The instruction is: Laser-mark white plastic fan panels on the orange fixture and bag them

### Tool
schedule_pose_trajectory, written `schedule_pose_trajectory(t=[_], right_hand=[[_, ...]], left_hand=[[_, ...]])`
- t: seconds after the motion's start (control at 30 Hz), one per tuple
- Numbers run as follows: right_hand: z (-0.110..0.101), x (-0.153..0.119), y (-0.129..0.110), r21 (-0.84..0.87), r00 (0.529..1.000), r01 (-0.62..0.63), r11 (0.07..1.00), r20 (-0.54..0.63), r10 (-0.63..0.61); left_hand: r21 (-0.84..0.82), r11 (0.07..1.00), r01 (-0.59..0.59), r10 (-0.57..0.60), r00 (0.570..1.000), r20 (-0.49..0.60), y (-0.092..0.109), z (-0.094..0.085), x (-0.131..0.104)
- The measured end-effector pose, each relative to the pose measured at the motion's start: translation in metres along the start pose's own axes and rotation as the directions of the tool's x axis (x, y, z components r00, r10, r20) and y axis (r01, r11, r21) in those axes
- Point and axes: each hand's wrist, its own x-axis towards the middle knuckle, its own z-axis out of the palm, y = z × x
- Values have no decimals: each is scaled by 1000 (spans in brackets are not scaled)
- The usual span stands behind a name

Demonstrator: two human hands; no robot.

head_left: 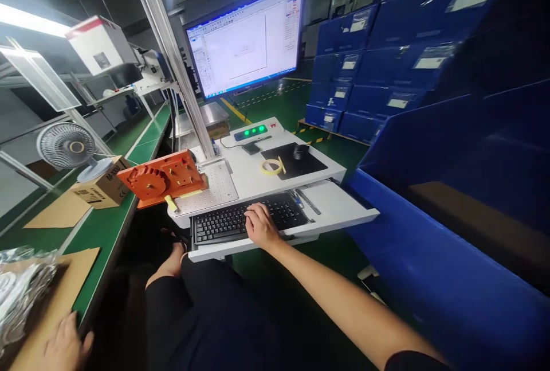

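While the keyboard stretches sideways under the unclenched right hand, the uncurled left hand touches cardboard

Fan stands on a carton, forward of the left hand. Tape roll lies beyond the right hand, partly on a black mat; blue boxes stacked farther off, rightward.
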Motion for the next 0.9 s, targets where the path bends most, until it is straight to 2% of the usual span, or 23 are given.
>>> schedule_pose_trajectory(t=[0.1,0.33,0.47,0.73,0.9], right_hand=[[9,3,6,-39,1000,-29,999,7,29],[36,21,26,-158,998,-22,987,59,32],[46,27,34,-217,997,13,976,72,3],[59,35,50,-278,987,46,959,162,0],[59,34,56,-300,974,62,952,228,8]], left_hand=[[-50,997,-50,53,997,60,-6,5,-2],[-95,995,13,1,989,151,7,-24,-6],[-104,994,19,1,982,189,9,-28,-7],[-211,974,89,-48,980,193,11,-20,-12],[-314,945,91,-72,995,73,18,-33,-22]])
